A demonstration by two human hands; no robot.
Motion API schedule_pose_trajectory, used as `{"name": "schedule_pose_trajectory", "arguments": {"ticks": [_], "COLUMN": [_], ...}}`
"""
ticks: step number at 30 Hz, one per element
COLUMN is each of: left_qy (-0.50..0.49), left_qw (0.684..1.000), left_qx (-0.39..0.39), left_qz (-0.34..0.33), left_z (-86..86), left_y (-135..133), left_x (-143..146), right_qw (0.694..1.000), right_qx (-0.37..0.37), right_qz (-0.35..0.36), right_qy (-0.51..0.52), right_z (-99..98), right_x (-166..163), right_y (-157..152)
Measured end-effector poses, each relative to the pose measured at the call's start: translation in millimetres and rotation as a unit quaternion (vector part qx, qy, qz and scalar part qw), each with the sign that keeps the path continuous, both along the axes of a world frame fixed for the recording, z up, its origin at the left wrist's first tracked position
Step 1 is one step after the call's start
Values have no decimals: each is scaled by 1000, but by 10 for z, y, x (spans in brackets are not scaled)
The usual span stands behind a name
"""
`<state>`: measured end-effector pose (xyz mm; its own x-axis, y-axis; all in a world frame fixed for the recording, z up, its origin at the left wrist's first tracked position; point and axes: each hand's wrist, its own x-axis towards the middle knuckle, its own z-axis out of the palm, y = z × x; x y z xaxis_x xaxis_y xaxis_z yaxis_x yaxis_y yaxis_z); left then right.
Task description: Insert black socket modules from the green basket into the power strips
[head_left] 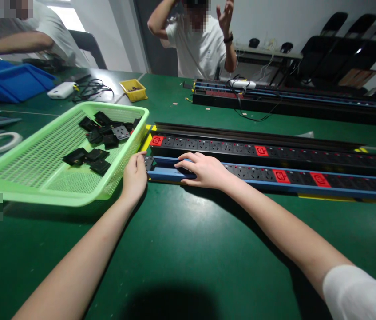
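Left hand (136,175) fingers grip a black socket (148,163); right hand (206,171) fingers curl, hold unclear. Blue rail (163,175) carries seated sockets (253,172) toward three o'clock, bare channel toward nine.

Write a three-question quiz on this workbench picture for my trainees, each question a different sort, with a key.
1. Multiple choice: which of the wearer's hands is nearer the green basket?
A: left hand
B: right hand
2. True or false: every socket showing in the blue rail is black.
3. Fill in the colour: the small tray beyond the basket is ____.

Key: 1. A. 2. False; red sockets show there too. 3. Yellow.
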<state>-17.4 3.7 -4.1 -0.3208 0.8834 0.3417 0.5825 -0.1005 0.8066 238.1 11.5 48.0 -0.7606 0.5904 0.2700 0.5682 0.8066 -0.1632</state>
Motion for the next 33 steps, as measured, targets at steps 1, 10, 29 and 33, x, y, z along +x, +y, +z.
{"name": "schedule_pose_trajectory", "arguments": {"ticks": [1,10,29,33], "left_qy": [3,14,87,52], "left_qw": [1000,999,988,986], "left_qx": [-4,-29,-113,-87], "left_qz": [3,4,-61,-134], "left_z": [0,5,66,103], "left_y": [-2,-36,-78,-83], "left_x": [-3,9,67,67], "right_qw": [1000,1000,1000,1000], "right_qx": [0,2,5,-1], "right_qz": [0,0,-3,-7], "right_qy": [0,0,-7,-8], "right_z": [-1,-12,5,10], "right_x": [1,0,-10,-11], "right_y": [0,3,2,0]}}
